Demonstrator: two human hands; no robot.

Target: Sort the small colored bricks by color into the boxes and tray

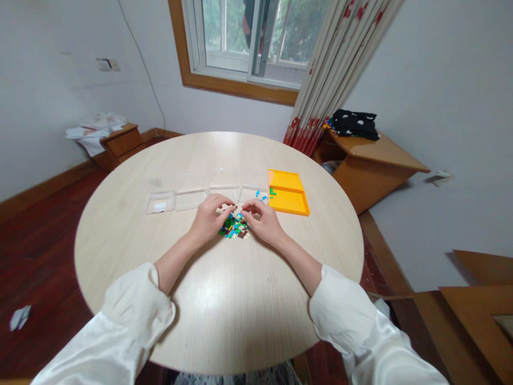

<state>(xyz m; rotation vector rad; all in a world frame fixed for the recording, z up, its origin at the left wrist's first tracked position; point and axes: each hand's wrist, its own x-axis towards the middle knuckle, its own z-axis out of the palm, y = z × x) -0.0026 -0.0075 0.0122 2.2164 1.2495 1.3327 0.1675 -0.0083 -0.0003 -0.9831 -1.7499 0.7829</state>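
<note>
Left hand [209, 215]: fingers bent, thumb and forefinger pinched on a small dark brown plastic piece [235, 206], just above the heap. Right hand [262, 220]: fingers curled, thumb and forefinger tips close together, facing the left hand's; cannot tell whether anything is between them. The two sets of fingertips near each other, apart by a narrow gap.

Below and between the hands: a loose heap of small plastic pieces [233, 226] in green, blue, brown, yellow and cream, lying directly on the round, pale wood-grain surface [224, 310].

Beyond the hands, a row of clear, shallow rectangular plastic boxes [190, 199]. A white paper slip [160, 207] shows at the leftmost. Small blue plastic pieces [257, 193] show at the rightmost, near the right hand. Against that end, an orange-yellow plastic box [292, 202], opened flat; small green plastic pieces [272, 192] at its left side.

Farther out: brown wooden cabinet [360, 160] at right, black patterned cloth [356, 124] on top; white-and-red curtain [320, 80] beside a sliding window [248, 43]. Left, white papers [96, 128] on a low wooden stand [123, 143]. Dark red wood floor [36, 256].
</note>
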